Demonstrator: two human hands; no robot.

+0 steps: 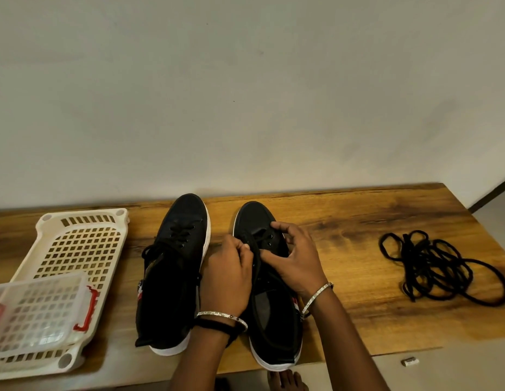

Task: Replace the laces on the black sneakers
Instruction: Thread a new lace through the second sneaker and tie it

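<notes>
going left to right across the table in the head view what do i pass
white perforated plastic tray → laced black sneaker → second black sneaker → loose pile of black laces

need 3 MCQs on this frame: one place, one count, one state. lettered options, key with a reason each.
1. Where on the brown wooden table does the loose heap of black laces lie?
A. between the sneakers
B. right of both sneakers
C. left of both sneakers

2. How many black, white-soled sneakers stand on the table?
A. one
B. two
C. three

3. What is the left hand doing?
A. resting flat on the table
B. hanging off the table edge
C. pinching a lace of the right sneaker

Key:
1 B: the heap sits apart, towards the table's right end.
2 B: the left sneaker and the right sneaker stand side by side.
3 C: its fingers pinch the lace while the right hand grips the same shoe.
</notes>
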